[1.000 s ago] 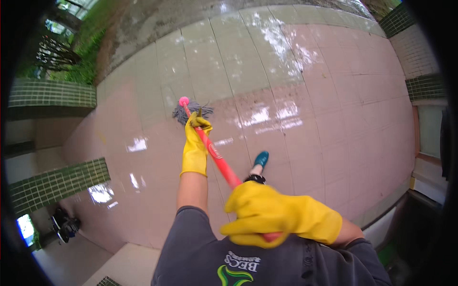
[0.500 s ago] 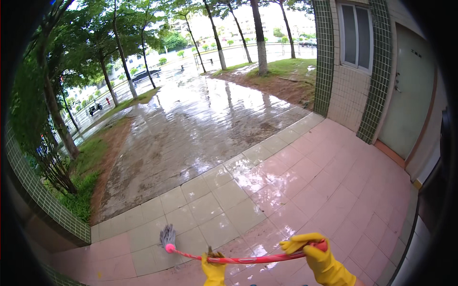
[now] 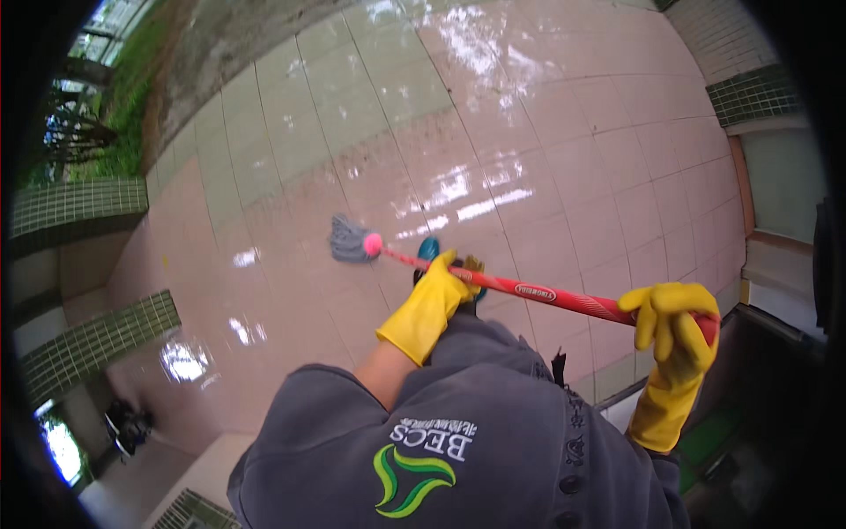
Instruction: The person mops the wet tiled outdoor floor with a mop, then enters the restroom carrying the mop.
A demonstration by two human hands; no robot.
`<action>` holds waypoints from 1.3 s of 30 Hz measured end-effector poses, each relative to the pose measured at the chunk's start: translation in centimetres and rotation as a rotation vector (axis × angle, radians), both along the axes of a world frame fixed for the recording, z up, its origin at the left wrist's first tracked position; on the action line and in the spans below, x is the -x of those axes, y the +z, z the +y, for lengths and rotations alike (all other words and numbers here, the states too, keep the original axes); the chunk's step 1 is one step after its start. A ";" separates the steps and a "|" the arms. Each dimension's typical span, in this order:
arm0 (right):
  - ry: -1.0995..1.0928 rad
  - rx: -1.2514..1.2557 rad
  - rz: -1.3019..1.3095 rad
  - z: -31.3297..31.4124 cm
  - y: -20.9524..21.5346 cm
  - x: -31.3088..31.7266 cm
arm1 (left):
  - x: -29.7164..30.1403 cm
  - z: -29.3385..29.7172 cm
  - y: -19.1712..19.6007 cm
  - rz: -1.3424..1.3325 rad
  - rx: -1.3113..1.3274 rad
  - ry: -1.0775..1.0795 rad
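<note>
A wet floor of pale pink square tiles (image 3: 564,150) is stretching out under an open porch, its glaze throwing back patches of white daylight, while low walls faced with small dark green tiles (image 3: 75,207) are edging it on the left and a strip of grass is showing beyond them. The person, wearing a grey sweatshirt (image 3: 476,441), is looking steeply down over their own body.

A mop with a long red pole (image 3: 520,289) is running slantwise across the view, and its grey string head (image 3: 350,240), capped by a pink collar, is lying on the tiles just ahead of the feet. The pole is slanting low, which is probably what lets the strings spread flat against the wet surface rather than stand on their tips.

The left hand in a yellow rubber glove (image 3: 434,300) is wrapping the pole partway down, fingers curled together around it; being nearer the head, it is likely steering and pressing. The right hand, also in a yellow rubber glove (image 3: 677,328), is gripping the pole's upper end out to the side, fingers folded tightly over it and thumb tucked, seemingly serving as the pivot. The two hands are sitting well apart, a spacing that gives leverage over the long pole.

A teal shoe (image 3: 429,249) is peeking out just beside the pole, behind the mop head.
</note>
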State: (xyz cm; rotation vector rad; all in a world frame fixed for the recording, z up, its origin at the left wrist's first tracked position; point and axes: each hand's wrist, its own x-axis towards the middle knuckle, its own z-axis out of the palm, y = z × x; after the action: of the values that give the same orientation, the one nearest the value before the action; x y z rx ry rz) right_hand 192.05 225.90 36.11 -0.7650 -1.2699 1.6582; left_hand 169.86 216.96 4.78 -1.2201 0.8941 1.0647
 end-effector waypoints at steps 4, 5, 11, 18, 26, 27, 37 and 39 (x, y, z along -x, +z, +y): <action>0.164 -0.138 -0.115 2.3 1.7 -1.6 | -3.2 4.8 0.9 -0.016 0.053 0.053; 0.163 -0.142 -0.122 3.0 1.8 -1.9 | -3.6 5.8 0.8 -0.015 -0.087 0.125; 0.529 -0.454 -0.124 11.1 -1.1 -1.7 | -2.8 19.4 -7.6 0.341 -0.749 0.203; 0.605 -0.650 -0.353 25.7 -4.8 -1.6 | 2.6 41.7 -6.6 0.510 -1.114 -0.066; -0.150 -0.434 -0.133 35.4 -0.7 -18.2 | -10.5 48.1 7.6 0.203 -0.687 0.604; -0.227 -0.337 0.020 36.3 -0.3 -21.2 | -12.5 47.0 7.9 0.193 -0.714 0.578; 0.326 0.103 -0.056 41.1 -8.6 -17.2 | -21.7 30.1 -4.1 0.233 -0.409 0.299; 0.540 0.151 -0.048 41.4 -9.5 -14.7 | -22.0 26.6 -5.7 0.299 -0.348 0.269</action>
State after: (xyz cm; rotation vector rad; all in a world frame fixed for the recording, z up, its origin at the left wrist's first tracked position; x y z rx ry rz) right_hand 206.77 267.28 26.65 -0.5797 -1.4851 2.1967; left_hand 191.85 243.58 -0.95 -0.9175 0.7389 1.5780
